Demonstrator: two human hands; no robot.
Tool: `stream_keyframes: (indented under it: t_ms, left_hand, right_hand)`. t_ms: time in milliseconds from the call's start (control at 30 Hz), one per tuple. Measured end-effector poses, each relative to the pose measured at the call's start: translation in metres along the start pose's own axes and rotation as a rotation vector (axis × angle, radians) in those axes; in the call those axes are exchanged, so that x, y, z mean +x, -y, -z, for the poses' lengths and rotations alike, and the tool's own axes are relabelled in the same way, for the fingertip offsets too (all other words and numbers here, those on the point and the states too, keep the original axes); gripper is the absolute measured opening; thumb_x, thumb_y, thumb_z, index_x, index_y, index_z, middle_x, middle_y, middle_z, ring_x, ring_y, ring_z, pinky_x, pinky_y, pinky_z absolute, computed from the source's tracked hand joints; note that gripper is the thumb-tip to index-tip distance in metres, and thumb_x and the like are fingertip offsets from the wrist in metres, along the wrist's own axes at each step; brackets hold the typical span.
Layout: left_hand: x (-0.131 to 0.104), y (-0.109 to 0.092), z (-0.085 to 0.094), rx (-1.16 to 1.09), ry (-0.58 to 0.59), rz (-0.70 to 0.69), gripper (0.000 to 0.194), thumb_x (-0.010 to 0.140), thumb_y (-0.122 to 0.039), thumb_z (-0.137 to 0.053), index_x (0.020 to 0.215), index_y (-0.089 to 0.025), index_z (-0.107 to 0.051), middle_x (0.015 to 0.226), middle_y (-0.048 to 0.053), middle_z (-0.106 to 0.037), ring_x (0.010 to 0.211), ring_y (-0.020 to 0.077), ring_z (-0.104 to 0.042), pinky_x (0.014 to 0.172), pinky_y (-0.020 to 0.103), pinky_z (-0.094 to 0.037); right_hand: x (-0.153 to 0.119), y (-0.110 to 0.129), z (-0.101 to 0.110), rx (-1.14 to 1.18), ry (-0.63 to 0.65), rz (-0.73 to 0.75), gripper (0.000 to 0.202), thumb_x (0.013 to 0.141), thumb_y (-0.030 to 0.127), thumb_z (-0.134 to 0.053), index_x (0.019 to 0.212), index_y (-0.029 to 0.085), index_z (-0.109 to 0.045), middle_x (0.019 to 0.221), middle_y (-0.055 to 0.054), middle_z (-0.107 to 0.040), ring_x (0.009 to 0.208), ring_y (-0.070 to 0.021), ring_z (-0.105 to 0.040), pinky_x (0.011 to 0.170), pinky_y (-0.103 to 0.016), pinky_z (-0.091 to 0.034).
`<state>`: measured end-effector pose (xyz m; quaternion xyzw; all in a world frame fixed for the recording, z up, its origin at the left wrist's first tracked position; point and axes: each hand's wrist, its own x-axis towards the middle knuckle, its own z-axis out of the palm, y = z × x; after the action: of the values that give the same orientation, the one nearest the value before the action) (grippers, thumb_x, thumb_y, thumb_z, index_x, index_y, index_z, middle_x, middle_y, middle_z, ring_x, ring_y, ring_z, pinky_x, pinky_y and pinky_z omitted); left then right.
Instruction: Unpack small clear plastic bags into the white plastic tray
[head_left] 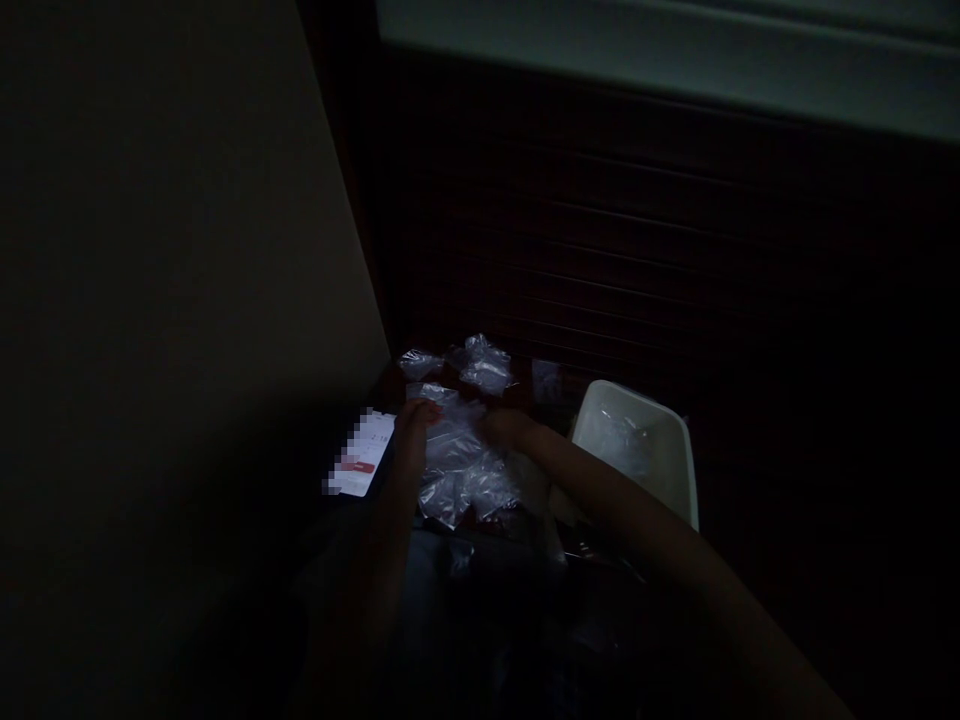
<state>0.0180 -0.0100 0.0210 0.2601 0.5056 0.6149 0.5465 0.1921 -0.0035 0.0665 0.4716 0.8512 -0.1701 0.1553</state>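
Note:
The scene is very dark. Several crumpled clear plastic bags (457,445) lie in a heap in front of me. At the heap's upper left, my left hand (417,420) has its fingers bent against the plastic; whether they grip it is too dark to tell. Over the right side of the heap is my right hand (506,428), blurred, its fingers hidden in shadow. A white bin (684,455) stands to the right behind my right forearm, with clear plastic inside.
Left of my left hand glows a phone screen (366,455). More clear plastic (486,368) lies beyond the heap, before a dark slatted surface (600,230). A plain wall (187,200) rises at the left.

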Motion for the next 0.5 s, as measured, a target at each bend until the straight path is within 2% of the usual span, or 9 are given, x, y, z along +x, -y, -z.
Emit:
stream_keyframes:
  t_ms: [200, 300, 400, 500]
  left_hand:
    - [-0.008, -0.001, 0.000, -0.017, -0.013, -0.077, 0.003, 0.067, -0.018, -0.059, 0.069, -0.016, -0.058, 0.065, 0.000, -0.061, 0.062, 0.0146, -0.059, 0.067, 0.030, -0.047]
    - [-0.008, 0.000, 0.000, -0.001, -0.010, -0.066, 0.002, 0.067, -0.017, -0.058, 0.068, -0.016, -0.058, 0.065, 0.001, -0.062, 0.061, 0.0148, -0.059, 0.067, 0.030, -0.047]
    - [-0.002, 0.000, -0.001, 0.015, -0.017, -0.027, 0.002, 0.067, -0.017, -0.058, 0.066, -0.016, -0.057, 0.061, 0.000, -0.061, 0.056, 0.0143, -0.058, 0.064, 0.030, -0.046]
    - [0.007, 0.001, -0.002, 0.052, -0.003, 0.070, 0.007, 0.065, -0.017, -0.059, 0.062, -0.018, -0.053, 0.054, -0.001, -0.059, 0.050, 0.0138, -0.056, 0.061, 0.030, -0.047]
  right_hand:
    - [-0.003, 0.001, 0.004, -0.056, -0.024, -0.049, 0.027, 0.084, 0.014, -0.041, 0.095, 0.011, -0.066, 0.103, -0.016, -0.066, 0.096, -0.0245, -0.063, 0.076, -0.030, -0.048]
    - [-0.004, -0.003, 0.010, -0.043, -0.095, -0.062, 0.027, 0.083, 0.017, -0.043, 0.099, 0.015, -0.065, 0.106, -0.015, -0.065, 0.098, -0.0242, -0.062, 0.078, -0.029, -0.047]
    - [-0.005, -0.008, 0.013, 0.020, -0.191, -0.082, 0.025, 0.084, 0.022, -0.044, 0.099, 0.017, -0.064, 0.105, -0.012, -0.066, 0.097, -0.0229, -0.062, 0.077, -0.027, -0.045]
    - [-0.005, -0.014, 0.015, 0.137, -0.260, -0.089, 0.027, 0.087, 0.024, -0.040, 0.094, 0.016, -0.065, 0.101, -0.012, -0.067, 0.093, -0.0198, -0.062, 0.075, -0.024, -0.042]
